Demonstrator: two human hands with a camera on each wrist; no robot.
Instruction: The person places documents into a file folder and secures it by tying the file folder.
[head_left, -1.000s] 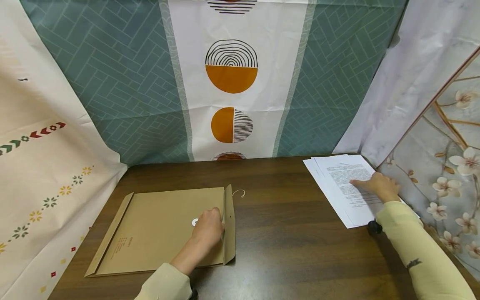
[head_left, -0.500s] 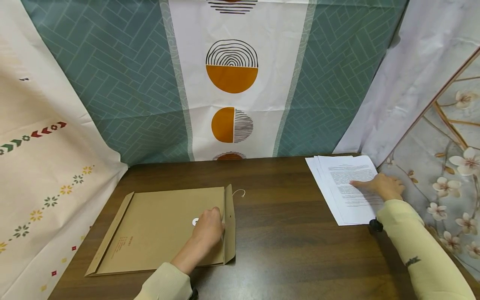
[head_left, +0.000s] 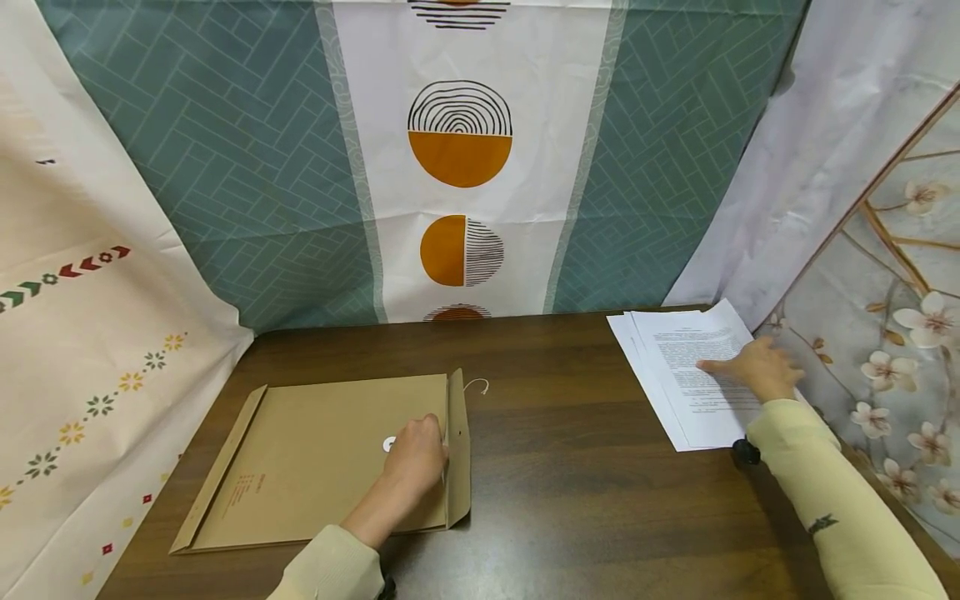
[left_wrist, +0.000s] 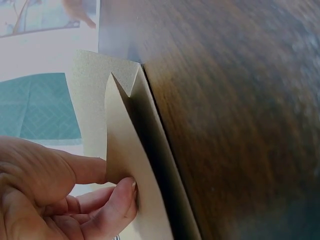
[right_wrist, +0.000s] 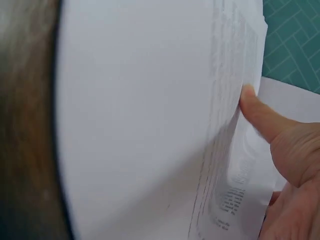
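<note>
A brown kraft document envelope (head_left: 322, 467) lies flat on the left half of the table, its flap (head_left: 459, 467) folded out to the right. My left hand (head_left: 417, 457) pinches the upper layer at its opening between thumb and fingers. In the left wrist view the envelope's mouth (left_wrist: 145, 135) gapes where that layer is raised. At the far right, my right hand (head_left: 757, 372) holds a stack of printed papers (head_left: 675, 367) by its right side. The thumb (right_wrist: 257, 110) lies across the print, and the other fingers are mostly hidden behind the sheets, which bow beside it.
A white button (head_left: 388, 443) sits on the envelope, and a thin string (head_left: 478, 383) trails from the flap's far end. Bare brown tabletop (head_left: 562, 450) separates envelope and papers. Patterned cloths (head_left: 637, 167) hang behind and at both sides.
The paper stack has shifted slightly under my right hand, and its far right corner now curls up. My left hand stays at the envelope's opening.
</note>
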